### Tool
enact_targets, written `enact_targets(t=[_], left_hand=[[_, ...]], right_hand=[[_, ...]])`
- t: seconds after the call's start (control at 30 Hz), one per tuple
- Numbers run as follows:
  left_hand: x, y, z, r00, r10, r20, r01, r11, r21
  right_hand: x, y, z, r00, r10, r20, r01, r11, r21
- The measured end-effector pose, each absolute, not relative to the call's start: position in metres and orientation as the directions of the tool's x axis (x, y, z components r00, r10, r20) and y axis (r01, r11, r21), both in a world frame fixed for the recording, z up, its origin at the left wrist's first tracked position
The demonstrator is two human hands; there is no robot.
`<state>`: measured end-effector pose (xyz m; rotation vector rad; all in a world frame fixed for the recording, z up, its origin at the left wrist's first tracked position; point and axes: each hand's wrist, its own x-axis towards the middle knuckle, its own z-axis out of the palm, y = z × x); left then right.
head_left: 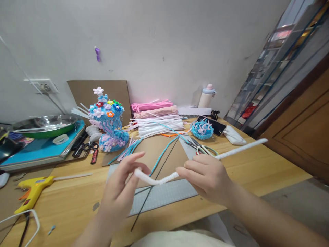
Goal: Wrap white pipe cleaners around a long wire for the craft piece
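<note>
A white fuzzy pipe cleaner (168, 178), with a twisted stretch in its middle, spans the gap between my two hands. My left hand (123, 181) pinches its curved left end between thumb and fingers. Wrapped round it further along is my right hand (207, 176), and a straight length sticks out past that hand to the upper right. Beneath them lie a brown board (164, 151), a grey ruler-like strip (164, 197) and thin dark stems (144, 207). Blue pipe cleaners (164, 154) rest on the board. Scissors (207, 150) lie just behind my right hand, partly hidden by it.
A blue flower-covered pipe-cleaner piece (113, 116) stands at the back left; a smaller blue round one (202, 129) sits right. Bundles of white pipe cleaners (160, 127), a bottle (207, 97), a phone (217, 127), a yellow glue gun (34, 192) and a metal bowl (46, 125) surround the work.
</note>
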<state>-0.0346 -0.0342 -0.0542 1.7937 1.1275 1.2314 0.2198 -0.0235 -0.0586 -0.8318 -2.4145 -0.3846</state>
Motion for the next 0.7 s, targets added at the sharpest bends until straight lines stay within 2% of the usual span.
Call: enact_targets(t=[0.07, 0.1, 0.17, 0.23, 0.3, 0.4, 0.5, 0.57, 0.6, 0.63, 0.67, 0.7], left_hand=[[-0.029, -0.022, -0.052, 0.297, 0.953, 0.059, 0.18, -0.117, 0.977], [-0.027, -0.017, -0.052, 0.403, 0.912, -0.071, 0.164, 0.004, 0.986], [-0.021, -0.008, -0.054, 0.571, 0.789, -0.227, 0.141, 0.178, 0.974], [-0.017, -0.003, -0.059, 0.647, 0.717, -0.259, 0.097, 0.259, 0.961], [-0.014, -0.001, -0.066, 0.655, 0.706, -0.269, 0.071, 0.296, 0.952], [-0.011, 0.004, -0.076, 0.598, 0.737, -0.315, 0.061, 0.349, 0.935], [-0.011, 0.008, -0.084, 0.535, 0.781, -0.322, 0.006, 0.377, 0.926], [-0.012, 0.01, -0.087, 0.489, 0.811, -0.32, -0.036, 0.385, 0.922], [-0.013, 0.011, -0.088, 0.466, 0.826, -0.318, -0.058, 0.387, 0.92], [-0.014, 0.012, -0.089, 0.445, 0.838, -0.317, -0.077, 0.388, 0.918], [-0.014, 0.013, -0.089, 0.428, 0.846, -0.317, -0.093, 0.39, 0.916], [-0.015, 0.013, -0.091, 0.417, 0.851, -0.318, -0.106, 0.394, 0.913]], right_hand=[[0.22, -0.019, -0.055, -0.693, 0.404, 0.598, 0.574, 0.81, 0.118], [0.22, -0.016, -0.053, -0.707, 0.363, 0.607, 0.542, 0.83, 0.134], [0.217, -0.008, -0.051, -0.736, 0.291, 0.611, 0.476, 0.865, 0.161], [0.214, 0.002, -0.051, -0.768, 0.251, 0.589, 0.426, 0.887, 0.178], [0.209, 0.013, -0.051, -0.805, 0.238, 0.543, 0.394, 0.9, 0.189], [0.204, 0.028, -0.053, -0.829, 0.238, 0.505, 0.37, 0.912, 0.176], [0.203, 0.035, -0.057, -0.78, 0.261, 0.569, 0.395, 0.911, 0.123], [0.202, 0.036, -0.063, -0.664, 0.295, 0.687, 0.428, 0.903, 0.026], [0.201, 0.036, -0.068, -0.54, 0.334, 0.773, 0.447, 0.891, -0.073], [0.198, 0.037, -0.072, -0.365, 0.391, 0.845, 0.441, 0.872, -0.212], [0.194, 0.038, -0.077, -0.127, 0.482, 0.867, 0.394, 0.827, -0.401], [0.189, 0.04, -0.082, 0.092, 0.592, 0.801, 0.275, 0.758, -0.592]])
